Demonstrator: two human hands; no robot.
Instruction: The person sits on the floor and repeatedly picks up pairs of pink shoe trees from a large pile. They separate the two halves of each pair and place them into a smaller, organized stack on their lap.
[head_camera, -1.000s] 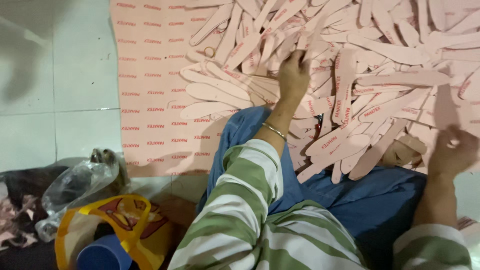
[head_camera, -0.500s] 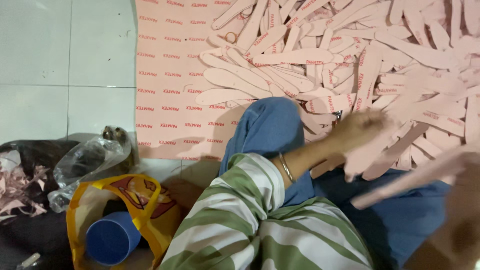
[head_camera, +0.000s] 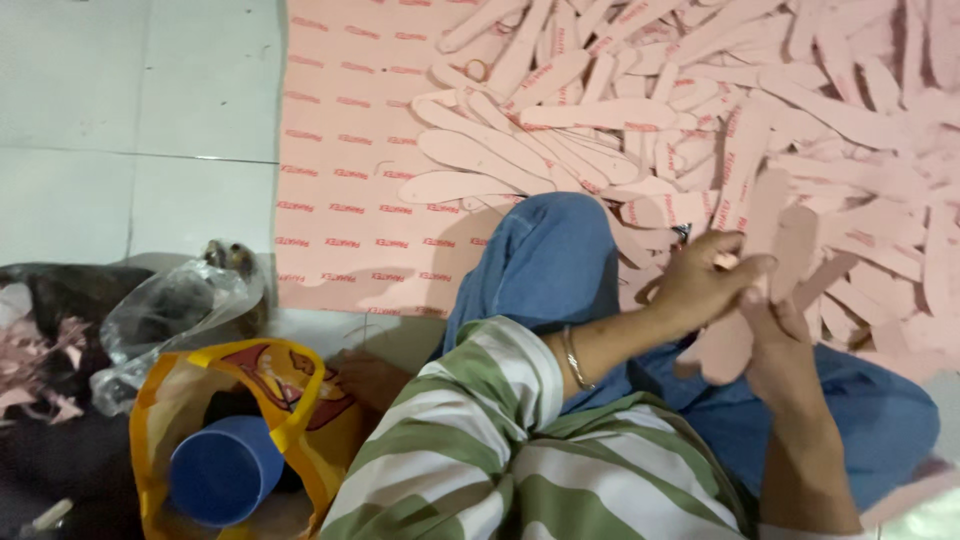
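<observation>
A small stack of pink insole cutouts (head_camera: 762, 262) is held over the lap, gripped from above by the left hand (head_camera: 697, 285) and from below by the right hand (head_camera: 780, 345), fingers curled round it, with the big pile (head_camera: 700, 110) spread just beyond

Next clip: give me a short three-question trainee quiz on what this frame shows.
1. True or false: both the left hand and the right hand grip the stack of pink sole-shaped foam cutouts.
2. What surrounds the round blue plastic container? A) yellow plastic bag B) cardboard box C) metal tray
3. Fill in: the thin metal bangle sits on the ___ wrist.

Key: 1 true; 2 A; 3 left.
</observation>
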